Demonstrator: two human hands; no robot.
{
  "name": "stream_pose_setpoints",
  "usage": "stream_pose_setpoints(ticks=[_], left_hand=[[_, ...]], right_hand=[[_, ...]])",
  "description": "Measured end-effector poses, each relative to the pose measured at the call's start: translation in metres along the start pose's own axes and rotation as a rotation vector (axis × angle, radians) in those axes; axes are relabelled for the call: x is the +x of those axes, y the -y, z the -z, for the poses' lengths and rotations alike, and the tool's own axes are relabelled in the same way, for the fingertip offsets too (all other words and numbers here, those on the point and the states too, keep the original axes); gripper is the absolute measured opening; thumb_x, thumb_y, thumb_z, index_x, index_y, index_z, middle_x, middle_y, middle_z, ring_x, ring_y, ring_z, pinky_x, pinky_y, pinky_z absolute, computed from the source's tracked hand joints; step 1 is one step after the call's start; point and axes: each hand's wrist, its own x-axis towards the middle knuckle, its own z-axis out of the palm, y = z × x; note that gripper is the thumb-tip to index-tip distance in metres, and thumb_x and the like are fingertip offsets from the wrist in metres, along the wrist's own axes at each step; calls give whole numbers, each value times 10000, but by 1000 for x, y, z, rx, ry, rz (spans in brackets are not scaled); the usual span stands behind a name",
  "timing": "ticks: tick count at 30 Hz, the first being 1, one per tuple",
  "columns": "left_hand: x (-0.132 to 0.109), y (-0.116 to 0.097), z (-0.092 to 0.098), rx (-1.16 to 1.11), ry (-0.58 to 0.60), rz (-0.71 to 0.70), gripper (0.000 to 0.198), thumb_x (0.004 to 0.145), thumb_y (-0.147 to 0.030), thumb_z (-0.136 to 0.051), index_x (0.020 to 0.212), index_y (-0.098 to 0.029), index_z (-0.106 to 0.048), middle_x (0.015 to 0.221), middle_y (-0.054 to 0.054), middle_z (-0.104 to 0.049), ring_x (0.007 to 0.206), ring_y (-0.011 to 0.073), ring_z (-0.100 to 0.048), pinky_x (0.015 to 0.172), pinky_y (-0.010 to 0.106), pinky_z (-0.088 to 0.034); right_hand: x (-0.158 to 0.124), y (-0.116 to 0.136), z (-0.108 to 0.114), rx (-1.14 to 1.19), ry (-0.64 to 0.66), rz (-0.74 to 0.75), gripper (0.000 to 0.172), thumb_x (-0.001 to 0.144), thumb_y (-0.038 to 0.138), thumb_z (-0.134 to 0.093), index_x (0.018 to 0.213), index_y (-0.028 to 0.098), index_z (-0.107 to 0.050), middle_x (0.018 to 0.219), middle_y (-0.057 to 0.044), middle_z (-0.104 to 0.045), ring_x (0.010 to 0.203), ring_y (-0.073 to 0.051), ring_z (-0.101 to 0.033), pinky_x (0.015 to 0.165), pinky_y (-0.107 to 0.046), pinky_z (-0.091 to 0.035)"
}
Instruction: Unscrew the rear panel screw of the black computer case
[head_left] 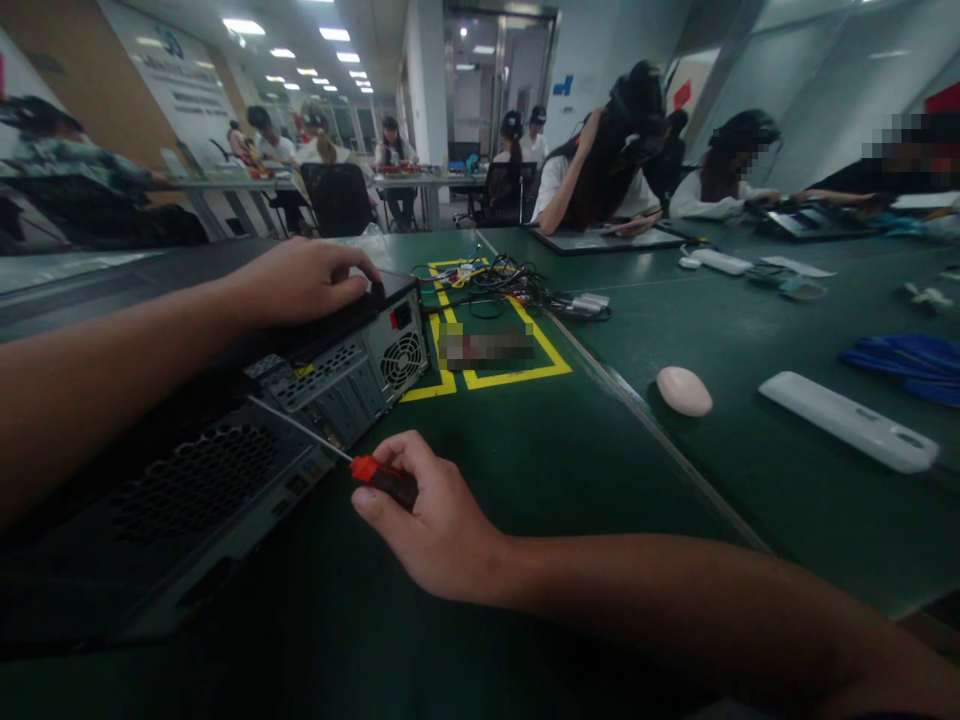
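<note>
A black desktop computer case (pixel 225 440) lies on its side on the green table mat (pixel 540 470), its rear panel with fan grille and ports facing me. My left hand (pixel 304 280) rests on the case's top edge with its fingers curled over the corner. My right hand (pixel 427 515) is closed round the red and black handle of a screwdriver (pixel 375 475). The screwdriver's thin shaft runs up and left onto the case's rear panel.
A tangle of cables (pixel 502 285) lies inside a yellow taped rectangle behind the case. To the right lie a pink oval mouse (pixel 683 391), a white long device (pixel 847 420) and blue cloth (pixel 911 362). Several people sit at tables further back.
</note>
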Motion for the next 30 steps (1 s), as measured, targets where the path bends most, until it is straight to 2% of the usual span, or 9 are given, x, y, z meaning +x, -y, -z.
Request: stream_pose_setpoints(ticks=[13,19,24,27,30], left_hand=[[0,-1,2,9,12,1,569,1004,-427,-434,1363,-153,-780,928,82,-709,781,202,-594,822,352,-414],[0,1,0,6,11,0,574,1006,-440,-442,1383,-160,-771,915,70,-713,781,200,-597,828,348,-424],[0,-3,2,15,14,21,569,1001,-421,-445,1384,-166,-780,903,64,-711,786,209,-609,844,355,-431],[0,-5,3,23,24,11,576,1006,-424,-434,1384,-162,-780,923,76,-713,810,222,-613,850,363,-429],[0,-5,3,16,23,7,577,1008,-430,-428,1376,-161,-782,918,79,-705,818,219,-613,841,359,-422]], right_hand=[[0,3,0,38,9,-23,174,1001,326,-722,1067,231,-591,903,21,-650,815,-171,-643,729,-303,-501],[2,0,0,-57,-9,21,137,1060,348,-657,1089,214,-653,909,8,-674,824,-173,-651,750,-315,-509],[1,0,2,-147,20,54,213,1126,384,-547,1064,216,-662,826,21,-613,790,-176,-625,755,-326,-497],[1,3,3,-122,26,9,196,1076,398,-631,1168,224,-635,887,15,-654,819,-182,-642,755,-323,-499],[1,4,4,-102,21,-24,298,979,404,-748,1165,235,-589,963,4,-671,853,-194,-650,767,-335,-505]])
